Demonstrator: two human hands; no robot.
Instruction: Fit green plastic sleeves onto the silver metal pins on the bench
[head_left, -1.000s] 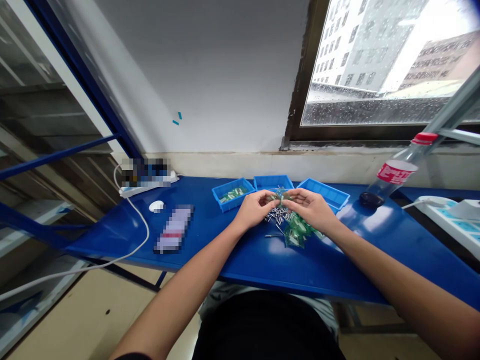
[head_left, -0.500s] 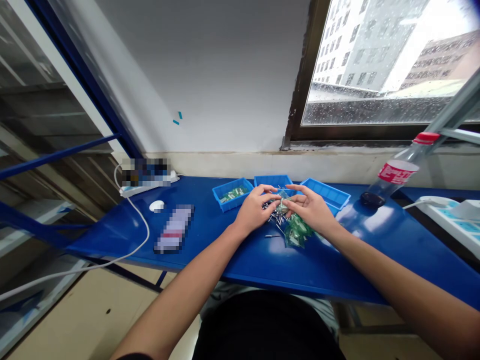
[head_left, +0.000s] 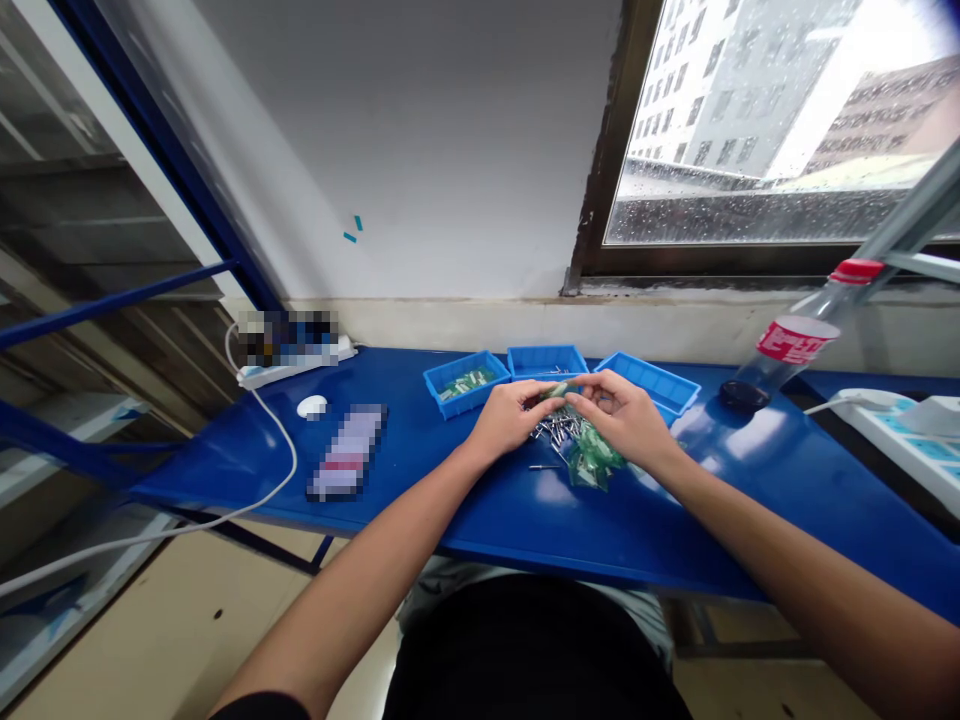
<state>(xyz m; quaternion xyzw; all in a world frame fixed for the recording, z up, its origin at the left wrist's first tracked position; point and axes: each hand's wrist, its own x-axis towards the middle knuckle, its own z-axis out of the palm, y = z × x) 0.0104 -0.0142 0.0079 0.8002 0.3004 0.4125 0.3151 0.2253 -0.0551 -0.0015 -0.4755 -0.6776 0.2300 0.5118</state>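
My left hand (head_left: 511,414) and my right hand (head_left: 621,408) meet over the middle of the blue table, thumbs and fingers closed on a small clear-green plastic packet (head_left: 561,391) between them. What lies inside the packet is too small to make out. Below the hands is a loose pile of metal rivets (head_left: 556,432), with one rivet (head_left: 544,467) lying apart toward me. More green plastic packets (head_left: 592,462) are heaped beside the pile, under my right hand.
Behind the hands stand a blue tray (head_left: 466,403) with green packets, a middle tray (head_left: 546,354) with some metal pieces, and a right tray (head_left: 660,385). A phone (head_left: 349,452) and white cable (head_left: 281,495) lie left. A red-capped bottle (head_left: 799,340) stands right.
Both hands have drawn closer together, and the fingers have closed in around the small packet. The view has shifted slightly; trays and pile stay in place.
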